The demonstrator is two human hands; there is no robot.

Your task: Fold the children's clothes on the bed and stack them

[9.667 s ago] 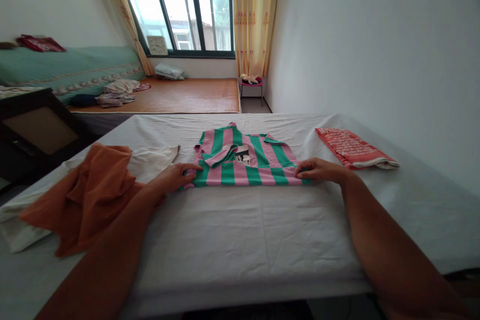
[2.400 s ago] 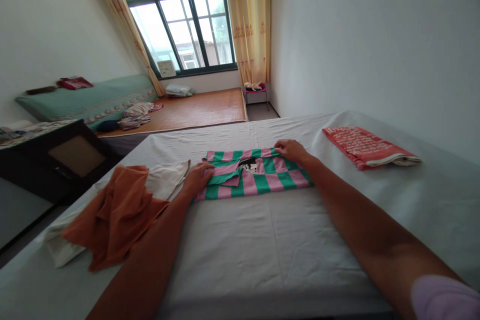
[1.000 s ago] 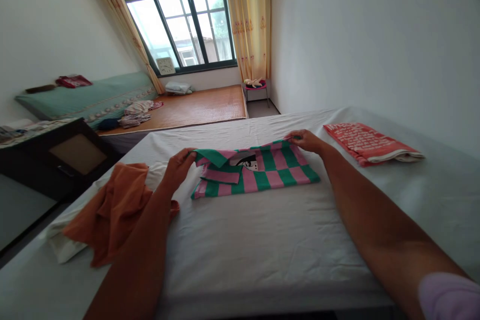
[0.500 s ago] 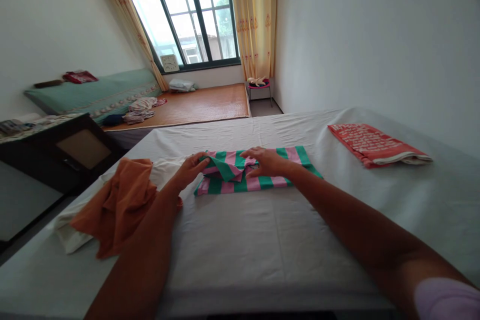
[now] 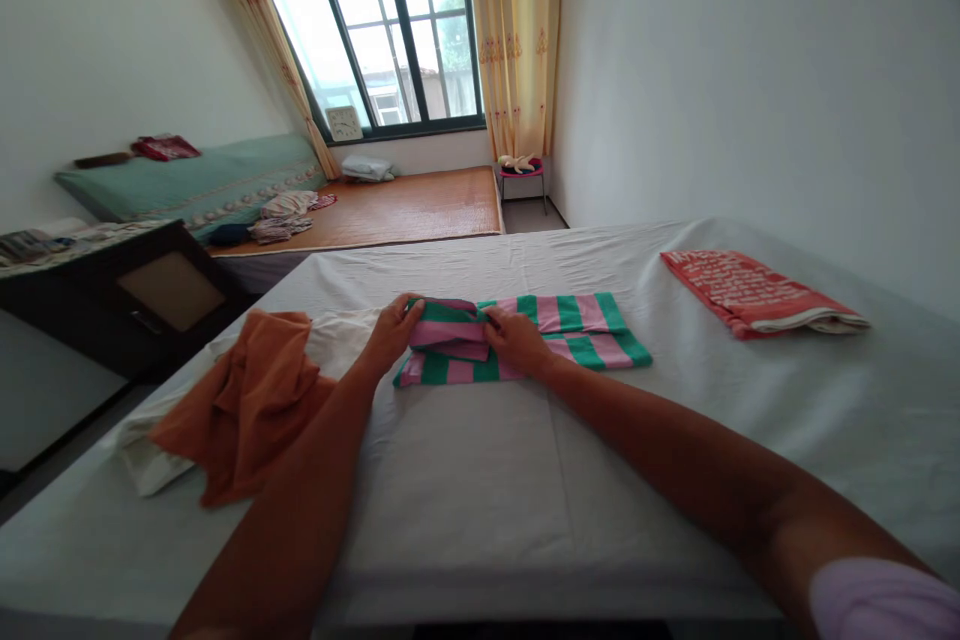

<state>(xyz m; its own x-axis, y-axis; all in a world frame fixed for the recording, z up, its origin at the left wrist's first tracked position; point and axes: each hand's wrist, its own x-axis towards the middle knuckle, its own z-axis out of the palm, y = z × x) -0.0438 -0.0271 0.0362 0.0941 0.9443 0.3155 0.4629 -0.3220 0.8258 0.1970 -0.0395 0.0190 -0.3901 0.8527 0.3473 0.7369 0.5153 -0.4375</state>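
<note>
A green and pink striped garment [image 5: 592, 330] lies folded into a long strip on the white-sheeted bed [image 5: 465, 480]. My left hand [image 5: 397, 328] pinches the upper left corner of its folded-over left part. On the other end of that flap, near the middle of the strip, my right hand [image 5: 514, 338] has its fingers closed. Between both hands the flap is lifted a little, its stripes running crosswise to those below. To the left of my left forearm lies a crumpled orange garment [image 5: 251, 400], with white cloth [image 5: 341, 335] partly under it.
A folded red cloth with white lettering [image 5: 757, 290] lies at the right, near the wall. Beyond the bed are a dark cabinet [image 5: 112, 290] at the left, a second bed with a brown mat [image 5: 420, 205], and a pink stool [image 5: 523, 170].
My right hand has come down and closed on the flap's right end, having been open above the cloth. The flap now lies straighter between both hands.
</note>
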